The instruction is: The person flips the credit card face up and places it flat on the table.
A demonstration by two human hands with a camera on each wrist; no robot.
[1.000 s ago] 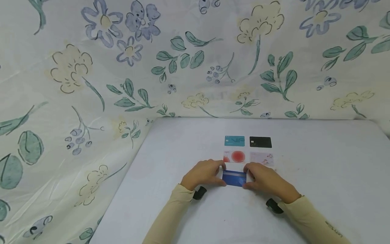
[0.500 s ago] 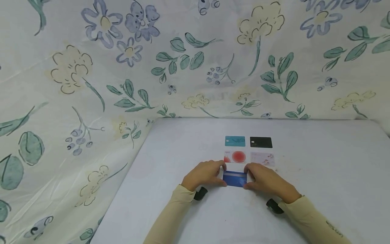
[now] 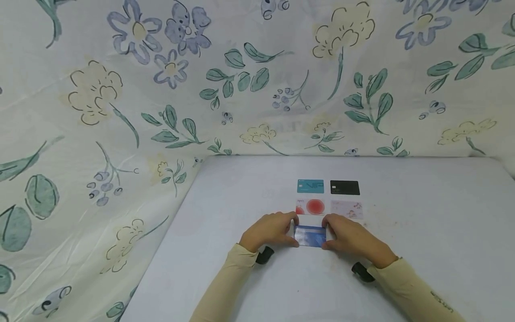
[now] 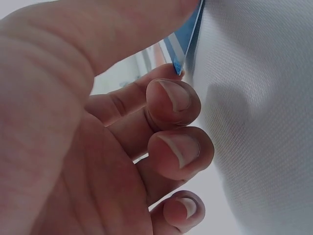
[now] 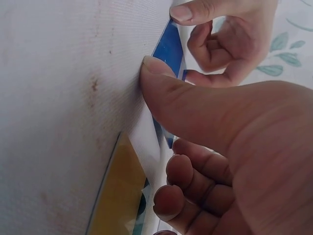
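Observation:
A blue bank card [image 3: 310, 237] with a light stripe lies between my two hands, low at the white tabletop. My left hand [image 3: 270, 231] holds its left side, thumb at the near corner and index finger at the far one. On the opposite side my right hand [image 3: 354, 239] grips it the same way. In the left wrist view a corner of the blue card [image 4: 181, 46] shows between thumb and index finger, the other fingers curled loosely below. The right wrist view shows the blue card [image 5: 169, 47] slanted against the cloth, both thumbs on its near edge.
Beyond the hands lie a teal VIP card [image 3: 310, 186], a black card [image 3: 344, 188], a card with a red circle [image 3: 315, 206] and a pale pink card [image 3: 347, 209]. A yellow card [image 5: 117, 191] lies beside the right hand. Floral cloth [image 3: 241, 98] hangs behind the white table [image 3: 225, 192].
Both hands stay in place with their hold on the blue bank card. A bright sheen now covers the card's face, which was plain deep blue before.

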